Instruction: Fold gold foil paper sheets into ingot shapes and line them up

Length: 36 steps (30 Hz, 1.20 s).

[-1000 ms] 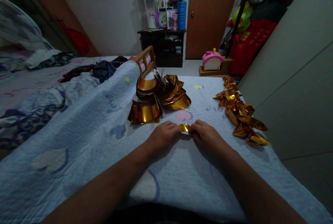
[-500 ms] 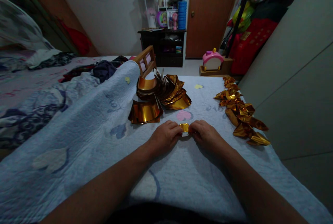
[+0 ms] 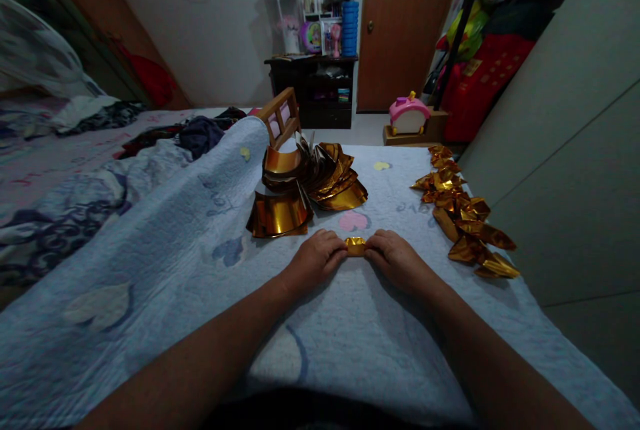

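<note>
Between my two hands is a small piece of folded gold foil paper [image 3: 355, 247], just above the light blue quilt [image 3: 345, 323]. My left hand [image 3: 320, 257] pinches its left end, fingers closed. At its right end my right hand [image 3: 393, 258] grips in the same way. Beyond my left hand lies a fanned stack of gold foil sheets [image 3: 283, 213], some standing curved on edge. Off to the right, folded gold foil ingots [image 3: 467, 223] are heaped in a row along the quilt's edge.
A wooden frame [image 3: 280, 113] stands behind the foil stack. Rumpled bedding and dark clothes [image 3: 200, 135] lie to the left. A pink toy [image 3: 409, 115] sits past the far edge, and a pale cabinet [image 3: 575, 170] borders the right side.
The foil between my fingers has turned so that more of its gold face shows and the white part is out of sight. My hands have barely shifted.
</note>
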Each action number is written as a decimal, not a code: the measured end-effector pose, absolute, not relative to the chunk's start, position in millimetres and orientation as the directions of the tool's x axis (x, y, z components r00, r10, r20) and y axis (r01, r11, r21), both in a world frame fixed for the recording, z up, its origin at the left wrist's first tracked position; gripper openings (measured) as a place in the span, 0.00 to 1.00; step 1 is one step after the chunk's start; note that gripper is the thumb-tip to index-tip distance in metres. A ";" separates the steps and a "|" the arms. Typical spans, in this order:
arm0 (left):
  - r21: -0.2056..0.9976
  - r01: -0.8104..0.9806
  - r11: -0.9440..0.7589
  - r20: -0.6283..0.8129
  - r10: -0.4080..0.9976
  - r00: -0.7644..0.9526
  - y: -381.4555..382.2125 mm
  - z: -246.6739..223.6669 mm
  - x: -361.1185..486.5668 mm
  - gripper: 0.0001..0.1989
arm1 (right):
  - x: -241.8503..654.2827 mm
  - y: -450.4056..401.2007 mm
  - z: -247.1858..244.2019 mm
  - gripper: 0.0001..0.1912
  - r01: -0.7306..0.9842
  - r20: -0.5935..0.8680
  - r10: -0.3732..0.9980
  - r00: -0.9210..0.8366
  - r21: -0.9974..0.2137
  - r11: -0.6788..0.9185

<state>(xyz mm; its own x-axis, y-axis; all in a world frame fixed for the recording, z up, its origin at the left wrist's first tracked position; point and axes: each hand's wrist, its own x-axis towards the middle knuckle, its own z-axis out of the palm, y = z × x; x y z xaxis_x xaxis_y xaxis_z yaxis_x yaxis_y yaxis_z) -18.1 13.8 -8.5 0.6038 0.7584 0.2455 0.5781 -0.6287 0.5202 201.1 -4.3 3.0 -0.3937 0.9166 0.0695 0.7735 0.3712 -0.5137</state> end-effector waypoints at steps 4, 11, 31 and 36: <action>0.545 0.605 -0.580 0.194 0.790 0.582 14.2 -4.6 -16.0 0.04 | 198.0 -3.9 3.6 0.08 0.817 0.044 0.931 -0.363 -0.466 0.340; 0.515 0.665 -0.542 0.147 0.819 0.554 15.8 -5.3 -14.9 0.07 | 196.3 -5.0 4.9 0.06 0.802 0.018 0.961 -0.277 -0.546 0.242; 0.492 0.766 -0.414 0.150 0.907 0.394 13.6 -7.3 -5.1 0.05 | 183.1 -8.1 6.3 0.04 0.906 0.029 0.989 -0.145 -0.399 0.144; 0.556 0.726 -0.404 0.128 0.905 0.405 15.3 -2.7 -5.8 0.03 | 184.4 -7.7 2.4 0.04 0.900 0.047 0.985 -0.165 -0.401 0.170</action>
